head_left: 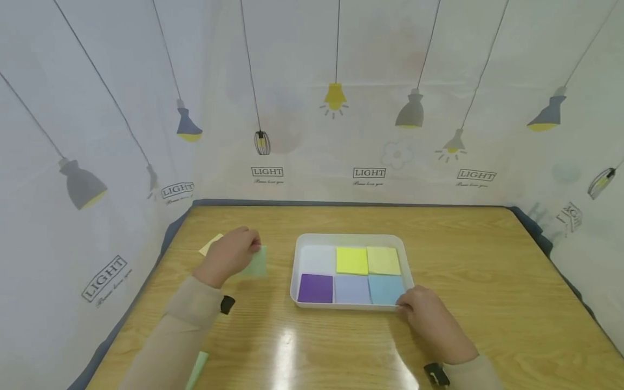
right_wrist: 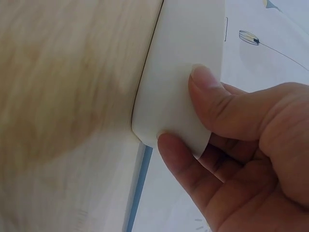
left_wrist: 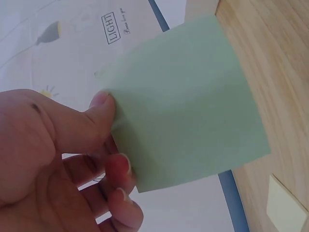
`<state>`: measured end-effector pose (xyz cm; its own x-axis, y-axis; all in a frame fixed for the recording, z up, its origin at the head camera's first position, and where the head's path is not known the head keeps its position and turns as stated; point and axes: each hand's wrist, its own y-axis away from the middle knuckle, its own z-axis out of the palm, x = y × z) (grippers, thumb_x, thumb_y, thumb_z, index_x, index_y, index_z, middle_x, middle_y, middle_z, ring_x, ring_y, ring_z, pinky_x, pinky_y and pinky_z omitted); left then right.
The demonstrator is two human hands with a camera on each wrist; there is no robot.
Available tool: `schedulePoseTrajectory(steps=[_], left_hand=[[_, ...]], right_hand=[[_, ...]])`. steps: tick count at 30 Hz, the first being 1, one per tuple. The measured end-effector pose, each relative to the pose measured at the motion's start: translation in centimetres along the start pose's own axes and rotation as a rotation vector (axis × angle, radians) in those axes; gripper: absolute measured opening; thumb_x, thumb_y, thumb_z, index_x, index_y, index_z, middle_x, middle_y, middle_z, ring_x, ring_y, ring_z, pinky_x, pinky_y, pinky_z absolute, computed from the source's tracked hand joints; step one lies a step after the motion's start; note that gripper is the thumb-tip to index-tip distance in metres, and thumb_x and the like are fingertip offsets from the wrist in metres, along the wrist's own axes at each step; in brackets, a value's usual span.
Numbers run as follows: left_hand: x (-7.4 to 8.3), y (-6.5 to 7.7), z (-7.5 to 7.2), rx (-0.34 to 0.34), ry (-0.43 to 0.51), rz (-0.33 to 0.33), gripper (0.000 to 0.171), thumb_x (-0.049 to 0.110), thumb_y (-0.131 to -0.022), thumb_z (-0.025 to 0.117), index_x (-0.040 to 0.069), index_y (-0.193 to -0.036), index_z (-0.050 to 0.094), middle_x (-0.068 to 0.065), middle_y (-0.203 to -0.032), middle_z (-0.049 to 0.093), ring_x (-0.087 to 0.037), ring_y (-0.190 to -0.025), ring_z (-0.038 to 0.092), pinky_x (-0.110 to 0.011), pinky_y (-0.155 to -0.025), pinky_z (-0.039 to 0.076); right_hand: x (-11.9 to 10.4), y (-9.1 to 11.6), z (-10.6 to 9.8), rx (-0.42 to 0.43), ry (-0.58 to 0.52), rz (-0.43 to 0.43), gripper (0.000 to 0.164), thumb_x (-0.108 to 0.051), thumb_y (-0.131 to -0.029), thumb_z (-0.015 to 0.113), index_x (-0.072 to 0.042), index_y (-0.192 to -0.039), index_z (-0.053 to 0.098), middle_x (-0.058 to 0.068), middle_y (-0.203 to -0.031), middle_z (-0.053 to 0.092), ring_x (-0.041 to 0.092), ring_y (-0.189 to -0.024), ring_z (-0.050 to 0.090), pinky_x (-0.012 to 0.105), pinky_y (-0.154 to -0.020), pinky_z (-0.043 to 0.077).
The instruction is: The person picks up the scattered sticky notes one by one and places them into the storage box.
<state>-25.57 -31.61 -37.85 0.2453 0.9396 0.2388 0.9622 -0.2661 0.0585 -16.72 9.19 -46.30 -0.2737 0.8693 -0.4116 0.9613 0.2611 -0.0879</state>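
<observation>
My left hand [head_left: 230,254] pinches a pale green sticky note [left_wrist: 188,106] by one edge between thumb and fingers, held above the table left of the tray. The white tray [head_left: 295,271] lies flat at the table's middle. In it are a bright yellow pad [head_left: 352,261], a pale yellow pad [head_left: 383,261], a purple pad [head_left: 315,288], a lavender pad [head_left: 352,289] and a light blue pad [head_left: 385,289]. Bare tray bottom shows at the back left. My right hand [head_left: 429,319] grips the tray's near right corner, thumb on its outer wall in the right wrist view.
A pale yellow note [head_left: 210,245] lies on the wooden table [head_left: 463,244] behind my left hand, partly hidden by it. Another light green note [head_left: 197,371] shows beside my left forearm at the near edge. A white curtain [head_left: 302,200] printed with lamps encloses the table.
</observation>
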Motion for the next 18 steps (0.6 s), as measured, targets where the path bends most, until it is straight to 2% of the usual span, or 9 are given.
schedulePoseTrajectory(steps=[8,14,18], left_hand=[[1.8,-0.8,0.2,0.049,0.003,0.03,0.012,0.019,-0.102,0.059,0.013,-0.103,0.07,-0.004,-0.098,0.066,-0.018,-0.084,0.06,-0.039,-0.074,0.054],[3.5,-1.2,0.3,0.05,0.016,0.062,0.011,0.019,-0.101,0.061,0.014,-0.102,0.071,-0.003,-0.096,0.066,-0.017,-0.084,0.061,-0.038,-0.075,0.055],[4.6,-1.6,0.6,0.054,0.031,0.077,0.011,0.02,-0.101,0.061,0.015,-0.104,0.071,-0.002,-0.1,0.068,-0.018,-0.09,0.063,-0.039,-0.079,0.056]], right_hand=[[-0.1,0.1,0.1,0.031,0.005,-0.038,0.003,-0.004,-0.082,0.077,-0.005,-0.08,0.077,0.004,-0.081,0.072,0.018,-0.081,0.066,0.04,-0.077,0.059],[-0.3,0.2,0.0,0.012,-0.01,-0.029,0.004,-0.002,-0.084,0.076,-0.006,-0.082,0.078,0.004,-0.082,0.072,0.019,-0.082,0.066,0.039,-0.077,0.059],[0.0,0.2,-0.1,0.014,-0.01,-0.029,0.006,-0.001,-0.084,0.075,-0.006,-0.083,0.078,0.004,-0.083,0.072,0.018,-0.084,0.066,0.038,-0.077,0.059]])
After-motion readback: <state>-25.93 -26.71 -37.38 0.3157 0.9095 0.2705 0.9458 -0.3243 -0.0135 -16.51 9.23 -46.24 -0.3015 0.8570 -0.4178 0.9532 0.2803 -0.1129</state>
